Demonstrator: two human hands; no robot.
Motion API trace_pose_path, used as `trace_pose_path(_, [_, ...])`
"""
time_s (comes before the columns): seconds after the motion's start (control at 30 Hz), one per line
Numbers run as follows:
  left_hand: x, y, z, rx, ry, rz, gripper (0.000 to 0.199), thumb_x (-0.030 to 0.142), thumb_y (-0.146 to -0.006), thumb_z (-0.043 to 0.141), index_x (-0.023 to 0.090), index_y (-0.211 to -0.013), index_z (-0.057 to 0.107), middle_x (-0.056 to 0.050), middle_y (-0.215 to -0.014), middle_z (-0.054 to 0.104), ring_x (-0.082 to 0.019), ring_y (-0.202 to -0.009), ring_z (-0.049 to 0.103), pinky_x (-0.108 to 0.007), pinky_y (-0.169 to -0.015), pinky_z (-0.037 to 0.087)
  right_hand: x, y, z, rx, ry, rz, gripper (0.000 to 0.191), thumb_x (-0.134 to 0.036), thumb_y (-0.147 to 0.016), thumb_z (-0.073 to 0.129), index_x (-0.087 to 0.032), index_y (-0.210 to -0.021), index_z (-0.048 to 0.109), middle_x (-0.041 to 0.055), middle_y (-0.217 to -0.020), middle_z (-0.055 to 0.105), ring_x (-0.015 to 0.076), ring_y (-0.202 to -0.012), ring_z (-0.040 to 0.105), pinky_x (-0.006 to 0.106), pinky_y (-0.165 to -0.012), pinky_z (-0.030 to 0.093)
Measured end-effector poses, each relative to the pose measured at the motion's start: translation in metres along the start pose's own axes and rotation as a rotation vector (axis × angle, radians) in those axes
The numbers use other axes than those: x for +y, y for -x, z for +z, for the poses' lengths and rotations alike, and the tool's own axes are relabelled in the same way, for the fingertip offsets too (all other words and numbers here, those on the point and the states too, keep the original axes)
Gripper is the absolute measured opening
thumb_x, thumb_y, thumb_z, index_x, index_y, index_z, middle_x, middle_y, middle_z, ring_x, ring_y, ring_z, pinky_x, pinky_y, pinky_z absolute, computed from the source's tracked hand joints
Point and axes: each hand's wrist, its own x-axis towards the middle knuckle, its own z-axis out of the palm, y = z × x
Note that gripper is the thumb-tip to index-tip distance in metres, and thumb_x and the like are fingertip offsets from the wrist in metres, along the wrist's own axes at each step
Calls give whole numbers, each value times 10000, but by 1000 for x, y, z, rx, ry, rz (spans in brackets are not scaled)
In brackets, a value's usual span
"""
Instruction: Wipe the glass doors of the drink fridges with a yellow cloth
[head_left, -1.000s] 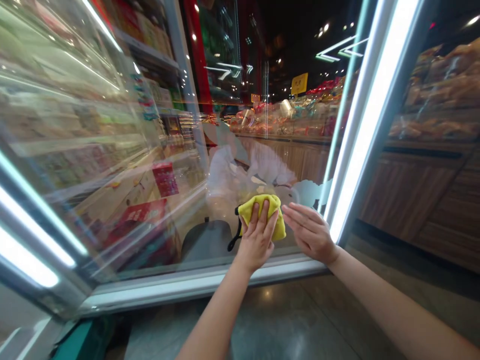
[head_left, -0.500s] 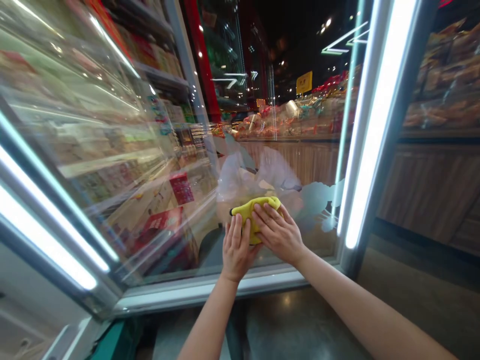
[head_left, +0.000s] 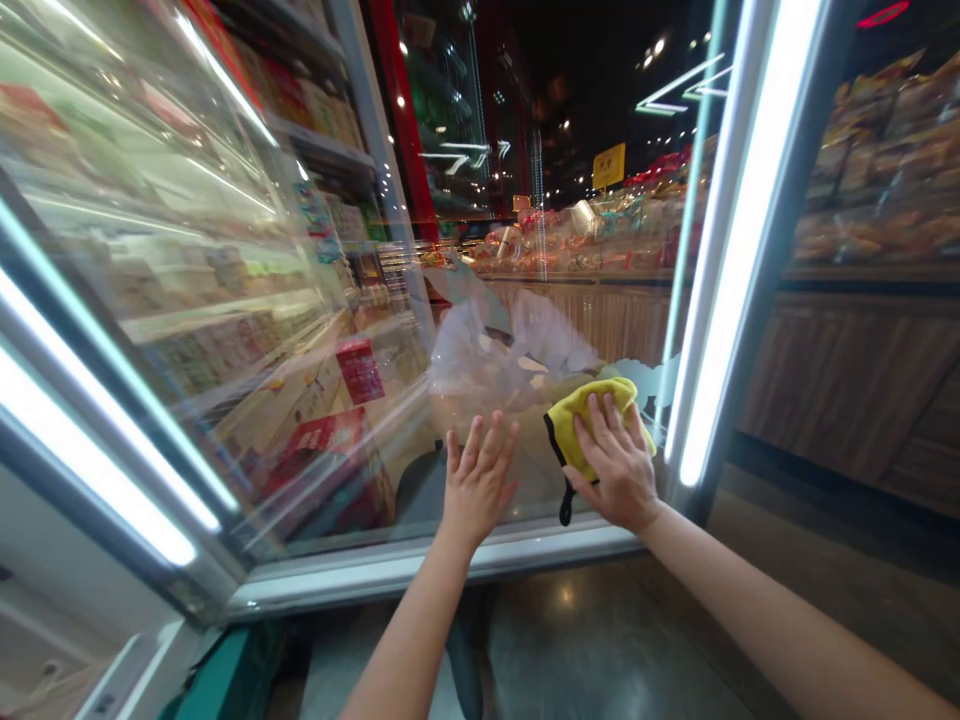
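A glass pane (head_left: 525, 455) in a pale metal frame stands before me. My left hand (head_left: 478, 480) lies flat against it, fingers spread, with nothing in it. To its right, my right hand (head_left: 619, 460) presses a yellow cloth (head_left: 566, 425) with a black edge and a black loop onto the glass, near the lower right part of the pane. The cloth is spread out under the fingers, and its left side hangs free of them. A faint reflection of a person shows in the glass.
Bright light strips run along the right frame post (head_left: 731, 260) and at the left. Packed goods fill the shelves (head_left: 217, 260) on the left. A wood-fronted counter (head_left: 847, 380) with wrapped goods stands at the right. Below the bottom rail (head_left: 435, 580) is a grey floor.
My right hand has slid right across the glass with the cloth, which is now more spread out. My left hand has come off the cloth and stays in nearly the same place on the glass.
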Motion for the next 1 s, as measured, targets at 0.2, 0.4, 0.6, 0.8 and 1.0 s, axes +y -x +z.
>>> trace_pose_path(0.2, [-5,1,3,14,32,-2,869,399,-911,716,249,-1647,279,-78,-1706,274,-246,-1618,-53,-512,-1316,-103,-7,-24,25,101,87,-115,454,-311,-979,623,-331,-1432,622,19,-1444,668,264,-1451,492,587,-1304,6])
trace_pose_path(0.4, [-3,5,5,-7,110,-24,902,411,-889,751,277,-1647,281,-64,-1727,174,-251,-1617,-25,-508,-1321,-70,52,36,19,119,159,-15,388,-301,-937,666,-298,-1321,719,87,-1398,695,347,-1508,407,592,-1252,239])
trace_pose_path(0.6, [20,2,16,7,150,77,899,367,-914,724,285,-1658,227,-63,-1697,279,-222,-1618,9,-497,-1323,-74,50,54,22,-34,77,-274,453,-208,-1032,488,-447,-1380,651,-100,-1445,659,180,-1449,497,374,-1276,261])
trace_pose_path(0.8, [31,2,22,-3,193,94,926,359,-912,729,311,-1663,189,-50,-1695,291,-218,-1620,11,-497,-1324,-69,51,59,35,80,182,293,489,-205,-994,539,-235,-1479,593,142,-1544,561,326,-1535,378,504,-1159,428])
trace_pose_path(1.0, [27,12,24,-60,212,74,966,309,-888,749,339,-1661,171,-42,-1705,273,-247,-1617,90,-487,-1326,-61,32,100,44,-67,147,209,567,-78,-939,501,-294,-1453,606,74,-1450,659,276,-1446,513,452,-1063,541])
